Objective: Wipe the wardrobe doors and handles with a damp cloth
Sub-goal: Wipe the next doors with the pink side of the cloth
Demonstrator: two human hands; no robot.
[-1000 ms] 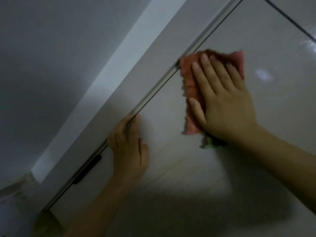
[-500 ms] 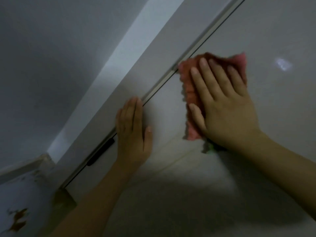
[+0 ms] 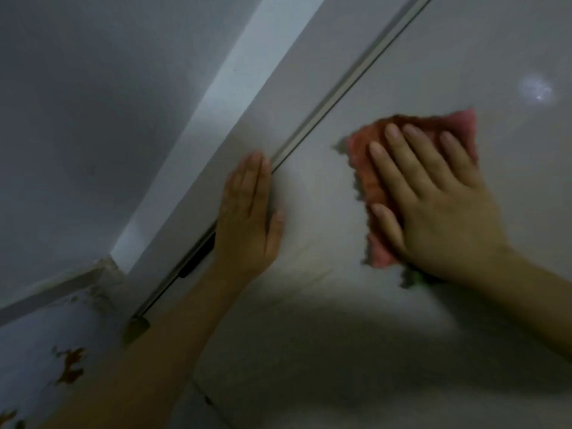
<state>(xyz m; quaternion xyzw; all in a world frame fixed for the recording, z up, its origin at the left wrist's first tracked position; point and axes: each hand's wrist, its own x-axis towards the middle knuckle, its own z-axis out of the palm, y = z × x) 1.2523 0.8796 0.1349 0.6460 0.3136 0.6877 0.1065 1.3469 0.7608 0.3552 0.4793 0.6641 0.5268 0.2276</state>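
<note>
Since a second ago the right hand (image 3: 433,205), fingers flat and spread, has slid the pink fuzzy cloth (image 3: 374,181) away from the metal edge strip (image 3: 340,91) across the glossy white wardrobe door (image 3: 340,335). The left hand (image 3: 247,218) presses flat beside that strip, bracing, holding nothing; wiping is progressing inward.

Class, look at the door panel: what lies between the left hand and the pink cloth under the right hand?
Nothing: in the head view only bare wardrobe door separates the left hand from the pink cloth.
</note>
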